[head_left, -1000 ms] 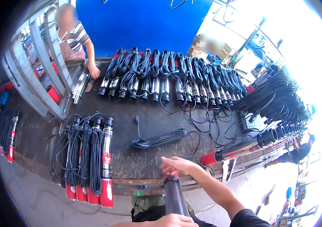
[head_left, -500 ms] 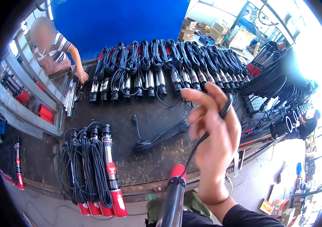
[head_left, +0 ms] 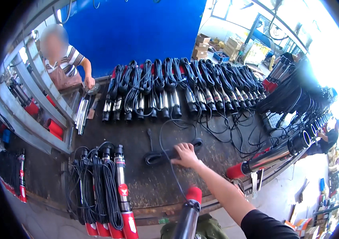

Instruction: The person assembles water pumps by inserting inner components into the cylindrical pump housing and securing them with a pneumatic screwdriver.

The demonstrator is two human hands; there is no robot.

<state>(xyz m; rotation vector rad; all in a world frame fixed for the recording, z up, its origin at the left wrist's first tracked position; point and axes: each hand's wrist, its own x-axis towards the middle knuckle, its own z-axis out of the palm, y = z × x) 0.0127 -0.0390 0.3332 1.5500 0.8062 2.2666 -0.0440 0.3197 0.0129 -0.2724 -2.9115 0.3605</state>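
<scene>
My right hand (head_left: 186, 155) reaches over the bench onto a long folded bundle of black cable (head_left: 155, 157). Its fingers and thumb close round the middle of the bundle, which sticks out on both sides of the hand. One loose strand arcs above the hand and another runs down to a red-ended dark metal tube, a pump body (head_left: 191, 207), at the bench's near edge. That tube slants down out of the picture in front of me. My left hand is not in view.
Rows of pumps with coiled black cables (head_left: 169, 75) line the dark bench's (head_left: 113, 135) far side. Several bundled pumps (head_left: 123, 199) lie at the near left. Another pump (head_left: 265, 159) rests at the right edge. A person (head_left: 64, 65) handles metal rods (head_left: 82, 113) at far left.
My right hand has gone from up close, with black cable looped over its fingers, forward and down to the cable bundle. The view has shifted slightly.
</scene>
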